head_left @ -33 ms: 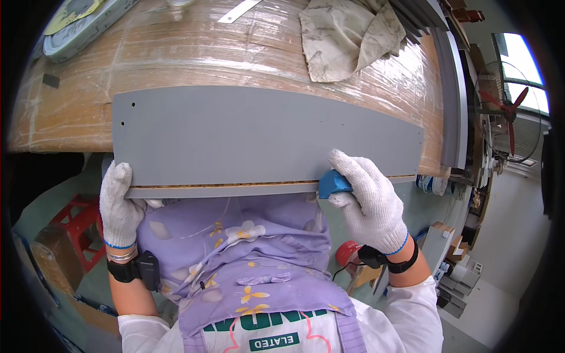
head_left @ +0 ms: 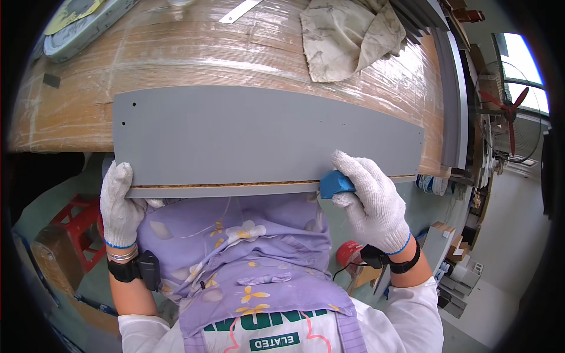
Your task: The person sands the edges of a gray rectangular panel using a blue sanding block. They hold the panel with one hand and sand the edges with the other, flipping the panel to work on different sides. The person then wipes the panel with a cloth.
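A long grey panel (head_left: 253,135) lies flat across the edge of the table, its near side overhanging towards my body. Along that near edge runs a groove baring brown board (head_left: 235,185), and two dark holes mark its left end. Gloved in white knit, my left hand (head_left: 119,197) is closed around the near left corner, thumb on top and fingers partly hidden underneath. My right hand (head_left: 374,206), gloved likewise, pinches a small blue angular block (head_left: 335,185) between thumb and fingers. The block touches the near edge, right of the middle; its exact kind is unclear.
Plastic-wrapped brown sheeting covers the table (head_left: 194,65). Further back lie a crumpled beige cloth (head_left: 341,44), a metal ruler (head_left: 240,12) and a grey tray (head_left: 82,32). More grey panels (head_left: 450,88) line the right side. A red stool (head_left: 79,226) stands lower left, a fan (head_left: 507,109) far right.
My right hand and the blue block have shifted very slightly to the right along the panel's near edge. My left hand keeps its hold on the corner.
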{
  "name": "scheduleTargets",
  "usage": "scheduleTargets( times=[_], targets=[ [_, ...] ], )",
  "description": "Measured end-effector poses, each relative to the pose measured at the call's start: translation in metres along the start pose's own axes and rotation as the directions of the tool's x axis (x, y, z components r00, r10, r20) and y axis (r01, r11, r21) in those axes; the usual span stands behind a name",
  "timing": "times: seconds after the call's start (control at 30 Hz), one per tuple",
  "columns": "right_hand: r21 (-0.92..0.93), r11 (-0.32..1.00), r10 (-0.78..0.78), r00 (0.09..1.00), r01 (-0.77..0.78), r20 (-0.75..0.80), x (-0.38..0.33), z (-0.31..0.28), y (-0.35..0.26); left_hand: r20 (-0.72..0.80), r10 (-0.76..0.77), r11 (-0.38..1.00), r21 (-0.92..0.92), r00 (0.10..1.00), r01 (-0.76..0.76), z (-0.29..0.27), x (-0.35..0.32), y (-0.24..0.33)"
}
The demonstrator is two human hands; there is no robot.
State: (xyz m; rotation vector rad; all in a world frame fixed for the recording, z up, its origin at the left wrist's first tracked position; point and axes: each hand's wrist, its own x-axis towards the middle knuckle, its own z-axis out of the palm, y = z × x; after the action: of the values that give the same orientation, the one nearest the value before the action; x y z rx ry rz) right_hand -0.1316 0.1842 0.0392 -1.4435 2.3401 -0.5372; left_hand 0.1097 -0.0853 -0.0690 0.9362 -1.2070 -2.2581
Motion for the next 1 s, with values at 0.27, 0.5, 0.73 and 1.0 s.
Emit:
scheduleTargets(
  times=[0.27,0.5,0.73,1.0],
  targets=[
    [0.135,0.991,0.024,0.998,-0.017,-0.051,0.004,0.004,-0.013,0.055,0.021,0.997,-0.072,0.998,-0.017,-0.004,0.002,-0.001],
    [0.135,0.967,-0.219,0.976,0.215,0.013,0.042,0.029,-0.046,0.117,-0.003,0.996,-0.085,0.993,0.013,-0.003,0.003,0.004],
    [0.094,0.961,-0.270,0.957,0.260,0.108,0.059,0.037,-0.060,0.148,-0.039,0.996,-0.072,0.988,0.051,-0.007,0.002,0.006],
    [-0.038,0.963,-0.259,0.955,0.267,0.143,0.056,0.033,-0.067,0.125,-0.062,0.993,-0.097,0.990,0.074,-0.003,0.003,0.009]
  ],
)
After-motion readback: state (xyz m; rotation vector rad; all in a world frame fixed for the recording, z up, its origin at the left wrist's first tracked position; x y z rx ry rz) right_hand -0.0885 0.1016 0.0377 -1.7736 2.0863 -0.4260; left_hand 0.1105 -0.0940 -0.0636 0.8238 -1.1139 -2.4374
